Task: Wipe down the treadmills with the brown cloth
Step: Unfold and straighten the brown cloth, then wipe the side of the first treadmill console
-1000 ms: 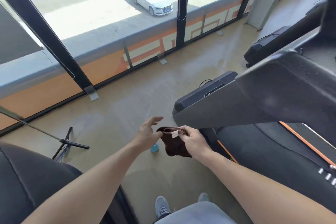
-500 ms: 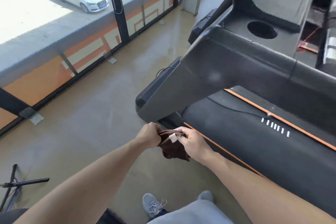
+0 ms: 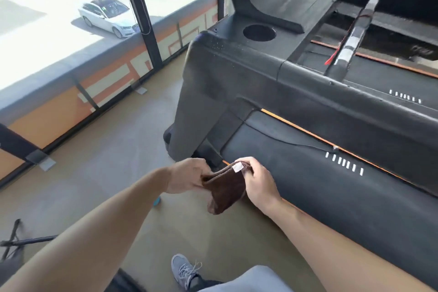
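A folded brown cloth [image 3: 225, 191] with a small white tag hangs between both hands, low in the middle of the view. My left hand [image 3: 186, 176] pinches its left edge. My right hand [image 3: 257, 182] grips the top right corner by the tag. Right behind the hands lies the black treadmill [image 3: 331, 187] with its orange-edged belt deck. Its dark grey handrail and console [image 3: 237, 73], with a round cup holder [image 3: 259, 32], rise above and behind the cloth.
Tan floor stretches left of the treadmill to a glass window wall [image 3: 147, 14] with black posts. A small blue object [image 3: 157, 201] lies on the floor under my left forearm. A black stand [image 3: 14, 239] sits low left. My grey shoe [image 3: 183, 270] is at the bottom.
My left hand closed onto the cloth after reaching for it open. My view swung right and closer, so the treadmill console now fills the upper right. The cloth is spread a little wider between the hands.
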`<action>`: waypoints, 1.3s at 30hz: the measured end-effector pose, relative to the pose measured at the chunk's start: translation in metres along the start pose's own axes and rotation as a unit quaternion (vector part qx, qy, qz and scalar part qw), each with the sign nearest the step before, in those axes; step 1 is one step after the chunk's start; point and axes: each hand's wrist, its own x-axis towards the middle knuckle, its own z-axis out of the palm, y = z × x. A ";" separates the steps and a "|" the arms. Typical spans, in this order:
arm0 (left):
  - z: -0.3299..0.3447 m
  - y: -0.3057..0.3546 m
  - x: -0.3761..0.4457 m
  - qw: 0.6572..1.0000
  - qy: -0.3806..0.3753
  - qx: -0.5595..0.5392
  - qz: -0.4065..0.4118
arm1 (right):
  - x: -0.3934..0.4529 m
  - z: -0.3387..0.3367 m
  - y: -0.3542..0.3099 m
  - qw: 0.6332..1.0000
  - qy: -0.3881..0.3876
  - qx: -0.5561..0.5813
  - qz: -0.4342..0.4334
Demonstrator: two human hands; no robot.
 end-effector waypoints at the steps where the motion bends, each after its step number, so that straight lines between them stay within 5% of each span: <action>1: 0.020 0.005 -0.002 0.999 0.019 0.033 0.027 | -0.003 -0.012 0.005 1.000 -0.001 0.003 -0.006; 4: 0.072 0.013 0.002 0.988 0.116 0.082 0.053 | -0.008 -0.045 0.019 0.999 -0.017 0.012 -0.031; 7: 0.107 0.023 0.002 0.969 0.212 -0.074 0.103 | -0.010 -0.070 0.033 0.997 -0.003 0.068 -0.033; 10: 0.135 0.050 -0.008 0.950 0.209 -0.168 0.162 | -0.014 -0.092 0.043 0.976 -0.068 0.208 0.019; 14: 0.149 0.090 -0.017 0.951 0.212 -0.131 0.186 | -0.036 -0.111 0.041 0.923 -0.219 0.312 0.058; 17: 0.145 0.121 -0.027 0.943 0.260 -0.037 0.203 | -0.051 -0.112 0.026 0.926 -0.145 0.346 0.042; 22: 0.137 0.189 -0.063 0.862 0.405 0.042 0.301 | -0.069 -0.142 -0.050 0.964 0.069 0.210 -0.147; 27: 0.113 0.295 -0.091 0.775 0.460 0.001 0.432 | -0.047 -0.215 -0.164 0.927 0.209 0.099 -0.296; 31: 0.064 0.378 -0.082 0.747 0.538 0.064 0.385 | 0.013 -0.266 -0.217 0.915 0.281 -0.221 -0.188; 33: 0.052 0.379 -0.061 0.761 0.527 0.116 0.360 | 0.021 -0.269 -0.214 0.885 0.235 -0.379 -0.134; 35: 0.054 0.352 -0.039 0.754 0.513 0.167 0.374 | 0.017 -0.250 -0.194 0.887 0.084 -0.433 -0.139; 37: 0.050 0.316 -0.019 0.708 0.520 0.225 0.421 | 0.012 -0.221 -0.167 0.855 -0.036 -0.505 -0.110; 39: 0.033 0.287 -0.001 0.663 0.518 0.305 0.447 | 0.017 -0.197 -0.141 0.799 -0.007 -0.588 -0.125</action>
